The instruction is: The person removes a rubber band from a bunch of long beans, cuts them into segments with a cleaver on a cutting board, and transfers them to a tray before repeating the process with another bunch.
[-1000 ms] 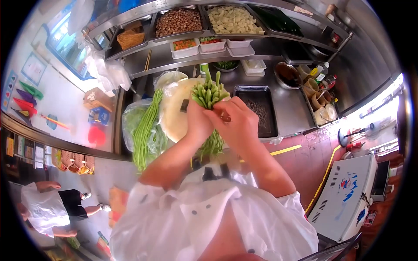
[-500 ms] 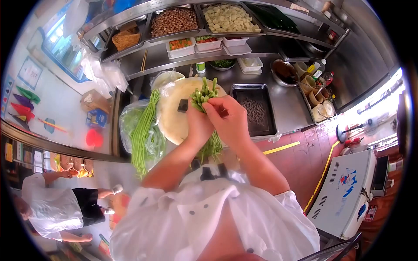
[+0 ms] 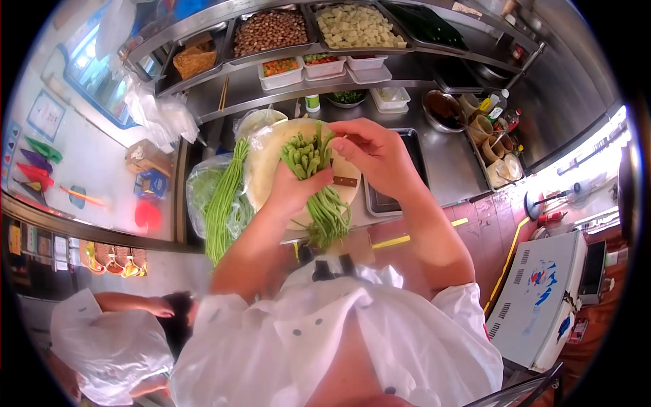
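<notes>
Beans (image 3: 324,216): slim, ridged green bundle, above round pale board (image 3: 271,160); our L hand (image 3: 298,186) clamped round it, R hand (image 3: 371,150) at cut tips, fingers bent. Knife (image 3: 344,181): brown handle, riveted, on board. 2nd bunch (image 3: 227,203): long, stringy, w/ crinkly clear plastic (image 3: 203,186).

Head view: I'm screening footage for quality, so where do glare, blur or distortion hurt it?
All in the head view: the metal shelf bows and the corners go black; glare whitens the opening at right; the other person looks soft, the green beans fairly clear.
</notes>
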Demonstrator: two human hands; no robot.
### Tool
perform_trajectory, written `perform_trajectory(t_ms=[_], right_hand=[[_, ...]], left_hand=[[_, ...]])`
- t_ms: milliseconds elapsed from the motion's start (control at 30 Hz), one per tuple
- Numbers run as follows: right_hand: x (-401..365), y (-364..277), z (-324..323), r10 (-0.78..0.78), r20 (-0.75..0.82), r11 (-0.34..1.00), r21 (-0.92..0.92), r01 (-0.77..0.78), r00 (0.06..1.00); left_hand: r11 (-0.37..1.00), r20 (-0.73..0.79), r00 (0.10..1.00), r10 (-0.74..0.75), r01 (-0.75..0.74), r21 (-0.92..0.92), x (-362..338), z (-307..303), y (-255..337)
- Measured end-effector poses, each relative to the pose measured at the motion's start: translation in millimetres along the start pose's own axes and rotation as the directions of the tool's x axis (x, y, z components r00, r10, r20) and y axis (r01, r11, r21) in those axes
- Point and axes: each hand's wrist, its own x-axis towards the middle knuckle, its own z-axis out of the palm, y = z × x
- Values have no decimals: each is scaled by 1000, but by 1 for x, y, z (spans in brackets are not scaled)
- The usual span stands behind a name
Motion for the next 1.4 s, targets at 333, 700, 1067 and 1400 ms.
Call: perform_trajectory(t_ms=[333, 700, 1067, 1400], right_hand=[[14, -26, -11, -155, 158, 943, -271, 194, 975], [31, -26, -9, -204, 476, 744, -493, 452, 856], [41, -10, -3, -282, 223, 897, -283, 339, 933], [39, -12, -6, -181, 392, 928, -236, 288, 902]], left_hand=[[1000, 62, 998, -20, 20, 3, -1, -10, -4], [993, 60, 997, -54, 60, -104, 3, -5, -2], [989, 197, 980, -28, 55, -137, 5, -10, 12], [987, 162, 987, 20, 6, -163, 9, -8, 16]])
